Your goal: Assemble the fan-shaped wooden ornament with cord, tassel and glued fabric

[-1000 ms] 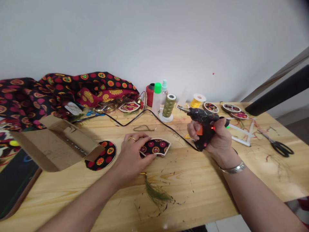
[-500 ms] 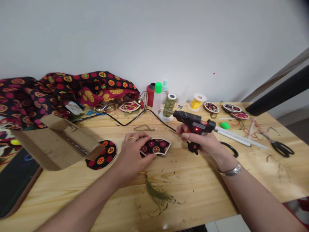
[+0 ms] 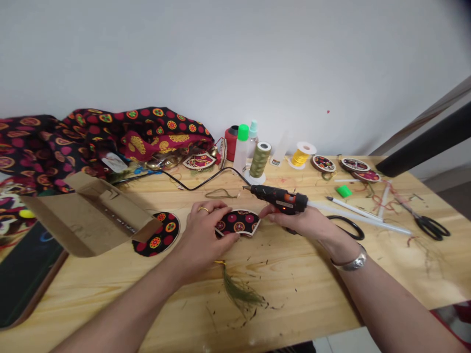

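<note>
My left hand (image 3: pixel 206 230) pinches the left end of a fan-shaped piece (image 3: pixel 239 222) covered in dark patterned fabric with a pale border. My right hand (image 3: pixel 298 220) is wrapped around a black hot glue gun (image 3: pixel 279 197). Its nozzle points left, above the far side of the piece, and a small red light glows on its body. A clear glue stick sticks out behind it. Close to my left wrist, a green tassel (image 3: pixel 239 289) with a yellow tie lies on the wood. A round patterned fabric piece (image 3: pixel 160 235) rests partly behind the cardboard box.
An open cardboard box (image 3: pixel 91 220) and a phone (image 3: pixel 25 274) are at the left. Patterned cloth (image 3: pixel 103 137) is heaped along the wall. A green thread spool (image 3: pixel 258 162) and bottles stand at the back. Scissors (image 3: pixel 430 226) lie right. A black cord crosses the table.
My right hand has brought the glue gun left and lower, toward the fan-shaped piece. My left hand keeps its grip there.
</note>
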The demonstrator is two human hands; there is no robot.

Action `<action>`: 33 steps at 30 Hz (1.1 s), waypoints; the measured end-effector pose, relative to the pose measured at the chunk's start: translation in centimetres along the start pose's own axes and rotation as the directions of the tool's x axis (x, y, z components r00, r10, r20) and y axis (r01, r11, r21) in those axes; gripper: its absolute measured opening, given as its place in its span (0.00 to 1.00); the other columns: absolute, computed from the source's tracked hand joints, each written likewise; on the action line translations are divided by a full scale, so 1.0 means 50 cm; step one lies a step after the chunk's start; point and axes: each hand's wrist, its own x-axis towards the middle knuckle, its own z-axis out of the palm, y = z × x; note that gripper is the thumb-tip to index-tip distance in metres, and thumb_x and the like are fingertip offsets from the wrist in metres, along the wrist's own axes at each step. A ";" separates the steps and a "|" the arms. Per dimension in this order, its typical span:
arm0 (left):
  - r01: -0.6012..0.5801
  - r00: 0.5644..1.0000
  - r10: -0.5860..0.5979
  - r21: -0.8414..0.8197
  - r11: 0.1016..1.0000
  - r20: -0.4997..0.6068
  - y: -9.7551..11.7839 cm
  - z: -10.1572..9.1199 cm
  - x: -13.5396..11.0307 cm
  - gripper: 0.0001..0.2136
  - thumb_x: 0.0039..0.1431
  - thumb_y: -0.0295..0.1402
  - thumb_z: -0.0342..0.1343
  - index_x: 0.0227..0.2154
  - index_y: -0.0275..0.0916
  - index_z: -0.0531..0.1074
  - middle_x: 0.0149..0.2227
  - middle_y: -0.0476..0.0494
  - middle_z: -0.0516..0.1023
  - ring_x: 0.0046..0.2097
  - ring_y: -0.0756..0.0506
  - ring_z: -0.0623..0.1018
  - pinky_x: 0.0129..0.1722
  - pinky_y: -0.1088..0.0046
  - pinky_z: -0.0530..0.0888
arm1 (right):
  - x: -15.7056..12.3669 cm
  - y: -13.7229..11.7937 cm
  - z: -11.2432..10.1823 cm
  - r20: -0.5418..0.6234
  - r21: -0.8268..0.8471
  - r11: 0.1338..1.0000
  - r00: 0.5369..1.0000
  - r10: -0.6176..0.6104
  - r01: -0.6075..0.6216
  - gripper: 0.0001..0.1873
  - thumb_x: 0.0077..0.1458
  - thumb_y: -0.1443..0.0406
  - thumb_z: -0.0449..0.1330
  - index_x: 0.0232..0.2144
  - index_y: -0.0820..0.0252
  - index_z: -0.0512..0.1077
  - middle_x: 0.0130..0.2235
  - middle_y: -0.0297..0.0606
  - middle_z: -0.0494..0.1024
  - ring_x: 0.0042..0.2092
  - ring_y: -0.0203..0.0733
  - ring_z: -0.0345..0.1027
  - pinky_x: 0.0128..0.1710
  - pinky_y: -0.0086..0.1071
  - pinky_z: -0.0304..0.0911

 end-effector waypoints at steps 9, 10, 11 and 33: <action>0.016 1.000 -0.016 -0.017 1.000 0.013 0.001 -0.003 -0.001 0.20 0.48 0.39 0.58 0.44 0.37 0.73 0.48 0.41 0.70 0.50 0.38 0.63 0.51 0.56 0.64 | 0.006 0.002 -0.001 0.019 -0.021 0.999 1.000 -0.026 0.026 0.11 0.49 0.66 0.57 0.34 0.58 0.78 0.27 0.34 0.74 0.28 0.35 0.62 0.27 0.28 0.55; 0.017 1.000 -0.017 -0.018 1.000 0.016 0.001 -0.004 -0.001 0.20 0.49 0.39 0.58 0.44 0.37 0.72 0.48 0.41 0.70 0.50 0.38 0.63 0.51 0.56 0.64 | 0.006 0.004 0.000 0.009 -0.017 0.999 0.999 -0.035 0.036 0.11 0.49 0.66 0.57 0.33 0.57 0.78 0.27 0.34 0.74 0.28 0.35 0.62 0.27 0.29 0.55; 0.016 1.000 -0.016 -0.019 1.000 0.019 0.001 -0.004 -0.001 0.20 0.49 0.40 0.58 0.44 0.37 0.72 0.48 0.41 0.70 0.51 0.38 0.63 0.51 0.56 0.64 | 0.006 0.006 0.001 -0.002 -0.010 0.999 0.999 -0.044 0.044 0.10 0.49 0.66 0.57 0.33 0.57 0.78 0.26 0.34 0.74 0.28 0.36 0.62 0.27 0.29 0.55; 0.001 1.000 -0.001 -0.013 1.000 0.030 -0.004 -0.005 0.000 0.21 0.48 0.41 0.58 0.46 0.39 0.71 0.48 0.42 0.70 0.51 0.37 0.64 0.52 0.57 0.64 | 0.022 0.038 0.052 -0.135 -0.055 0.981 0.972 -0.192 0.186 0.19 0.38 0.57 0.67 0.32 0.61 0.70 0.26 0.32 0.70 0.29 0.36 0.61 0.28 0.29 0.56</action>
